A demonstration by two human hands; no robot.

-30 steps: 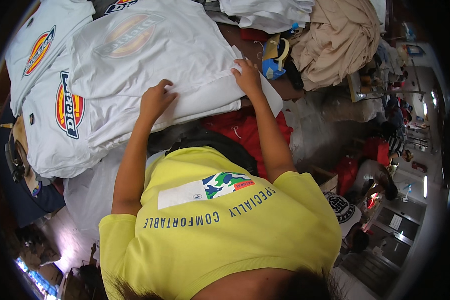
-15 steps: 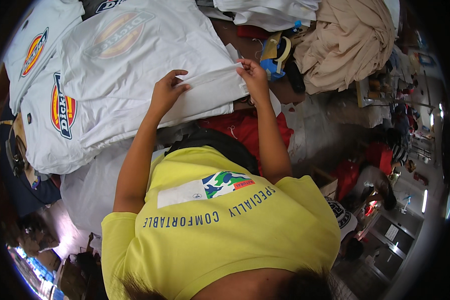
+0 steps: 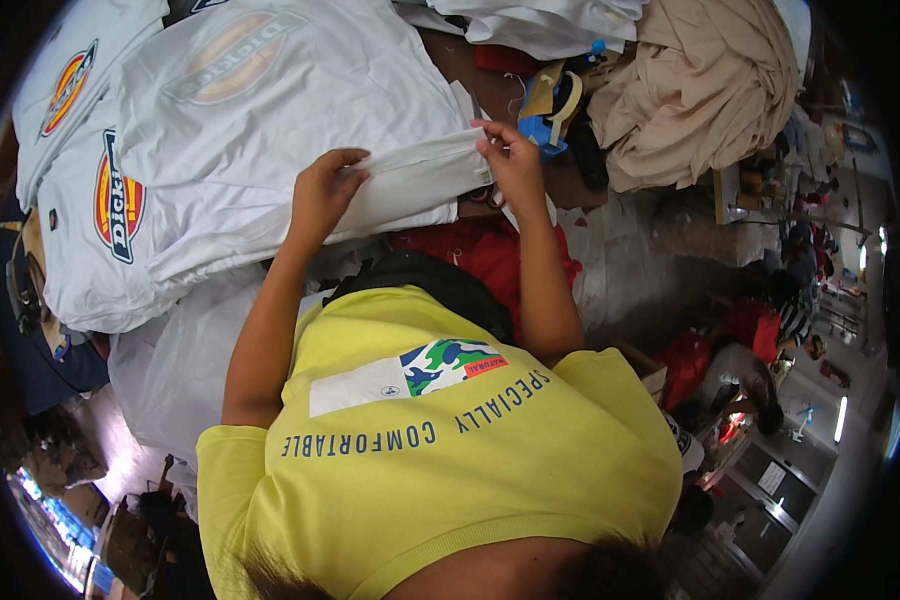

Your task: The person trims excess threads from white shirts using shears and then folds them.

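A white T-shirt [image 3: 300, 120] lies spread before me, a faint oval print showing through its cloth. Both hands are at its near right edge, where a folded band of the fabric stretches between them. My left hand [image 3: 320, 197] is closed on the band's left end, thumb and fingers pinching the cloth. At the band's right end, beside a small white label, my right hand [image 3: 517, 172] pinches the edge between thumb and fingers. Under and left of this shirt lie more white T-shirts [image 3: 75, 265] with bright oval prints.
Beyond my right hand stands a blue tape dispenser [image 3: 562, 105] with a tape roll. A heap of beige cloth [image 3: 695, 90] is at the far right, white cloth [image 3: 540, 22] at the back. Red cloth [image 3: 445, 252] hangs below my hands. Another person [image 3: 740, 375] bends over at right.
The folded band between my hands stands out more, lifted and drawn tauter. My left hand has shifted slightly left and down; both hands keep their pinch on the shirt.
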